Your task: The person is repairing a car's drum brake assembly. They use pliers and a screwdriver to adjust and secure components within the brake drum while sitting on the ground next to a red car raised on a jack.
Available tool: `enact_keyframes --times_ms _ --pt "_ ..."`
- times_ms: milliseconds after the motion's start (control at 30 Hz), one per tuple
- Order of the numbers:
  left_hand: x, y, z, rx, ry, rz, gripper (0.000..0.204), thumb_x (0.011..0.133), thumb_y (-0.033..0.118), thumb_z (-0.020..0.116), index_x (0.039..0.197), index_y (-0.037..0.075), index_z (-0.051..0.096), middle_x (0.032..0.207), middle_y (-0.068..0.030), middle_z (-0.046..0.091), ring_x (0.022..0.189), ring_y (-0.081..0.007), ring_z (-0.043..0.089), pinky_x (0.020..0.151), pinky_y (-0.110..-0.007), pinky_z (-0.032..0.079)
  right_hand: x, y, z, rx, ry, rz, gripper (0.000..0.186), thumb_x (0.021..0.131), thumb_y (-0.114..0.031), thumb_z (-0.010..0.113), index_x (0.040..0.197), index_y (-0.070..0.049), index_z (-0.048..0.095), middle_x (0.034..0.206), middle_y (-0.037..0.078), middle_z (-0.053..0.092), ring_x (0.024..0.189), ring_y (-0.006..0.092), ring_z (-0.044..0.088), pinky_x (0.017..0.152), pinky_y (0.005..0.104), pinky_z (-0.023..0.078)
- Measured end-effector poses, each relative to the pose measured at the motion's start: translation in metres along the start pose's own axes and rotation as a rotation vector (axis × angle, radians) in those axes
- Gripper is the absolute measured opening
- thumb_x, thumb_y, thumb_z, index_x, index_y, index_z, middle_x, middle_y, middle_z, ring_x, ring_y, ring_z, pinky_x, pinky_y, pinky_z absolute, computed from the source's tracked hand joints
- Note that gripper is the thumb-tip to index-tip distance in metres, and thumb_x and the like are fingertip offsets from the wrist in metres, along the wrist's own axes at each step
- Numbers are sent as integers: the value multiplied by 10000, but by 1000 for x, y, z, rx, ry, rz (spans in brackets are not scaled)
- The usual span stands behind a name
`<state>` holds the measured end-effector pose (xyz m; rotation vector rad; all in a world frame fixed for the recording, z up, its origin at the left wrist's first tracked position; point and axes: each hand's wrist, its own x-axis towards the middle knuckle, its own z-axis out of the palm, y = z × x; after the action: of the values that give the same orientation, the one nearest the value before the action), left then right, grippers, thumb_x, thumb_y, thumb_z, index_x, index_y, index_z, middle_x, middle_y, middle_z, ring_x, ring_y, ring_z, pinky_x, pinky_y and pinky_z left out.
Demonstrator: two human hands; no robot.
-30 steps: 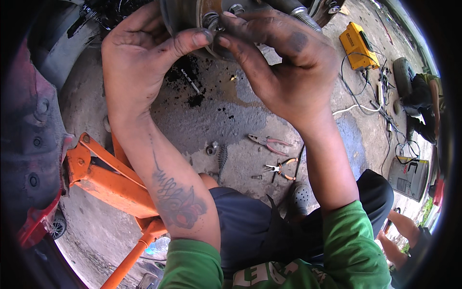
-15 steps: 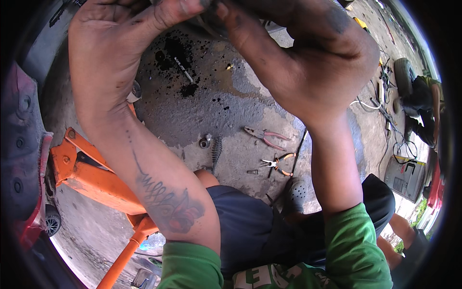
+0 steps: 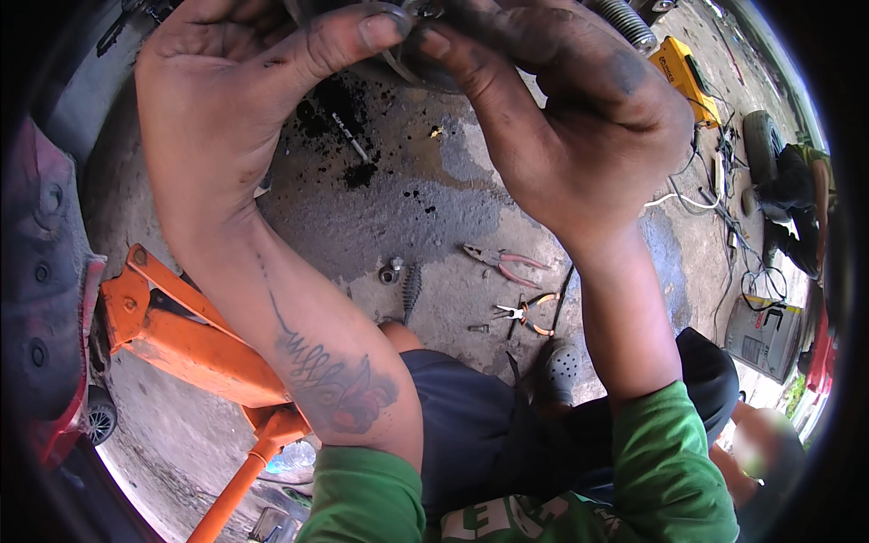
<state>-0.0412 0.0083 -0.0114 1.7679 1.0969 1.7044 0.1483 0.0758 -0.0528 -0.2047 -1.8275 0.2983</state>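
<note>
Both my hands are raised at the top edge, their greasy thumbs almost meeting at a small dark metal piece [image 3: 427,9]. My left hand [image 3: 231,109] is closed, its thumb stretched towards that piece and its other fingers partly cut off by the frame. With thumb and curled fingers, my right hand [image 3: 588,127] pinches from the other side. What exactly they grip is hidden. Behind the thumbs shows the curved edge of a round metal part [image 3: 425,80]. A threaded rod or coil [image 3: 625,23] sticks out beyond my right fingers.
On the oil-stained floor lie red-handled pliers [image 3: 507,258], orange-handled pliers [image 3: 525,312], a coil spring [image 3: 412,291] and a pen-like stick [image 3: 348,136]. An orange jack [image 3: 190,357] stands at left. A yellow box [image 3: 688,81], cables and another person [image 3: 797,199] are at right.
My view has shifted slightly, so both hands sit a little lower and more of the thumbs, metal part and yellow box shows. The thumbs stay close together at the part.
</note>
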Motion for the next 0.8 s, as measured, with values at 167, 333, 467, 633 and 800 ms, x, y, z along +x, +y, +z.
enact_keyframes --times_ms 167,333,467,633,800 --pt "-3 2 0 50 14 -19 578 738 56 909 1218 -108 632 1110 -154 743 985 -194 724 898 -325 583 1 1 3 8 20 -4 174 782 11 807 932 -30 730 879 115 751 790 259 741 670 331 569" --pt "-3 4 8 30 47 -17 565 763 21 878 1244 -122 616 1152 -163 727 1046 -209 706 950 -341 563 3 1 4 17 32 -2 168 783 5 805 925 -37 726 866 110 748 776 263 739 656 336 566" --pt "-5 10 17 77 122 -65 557 782 -20 842 1267 -146 597 1180 -184 711 1083 -226 693 983 -356 548 5 2 4 24 46 -10 164 784 1 802 920 -43 722 856 106 745 765 266 736 645 340 565" --pt "3 7 12 -113 60 -70 545 784 -44 809 1271 -157 592 1187 -195 709 1086 -238 694 991 -360 541 7 6 7 37 81 -44 159 785 -4 800 913 -50 717 844 101 741 752 270 734 631 345 562" --pt "-4 7 14 -32 130 -60 533 769 -34 796 1251 -159 605 1170 -198 715 1074 -238 699 979 -359 544 11 12 9 78 110 -116 154 786 -10 797 906 -57 712 832 95 738 738 274 731 617 350 560"
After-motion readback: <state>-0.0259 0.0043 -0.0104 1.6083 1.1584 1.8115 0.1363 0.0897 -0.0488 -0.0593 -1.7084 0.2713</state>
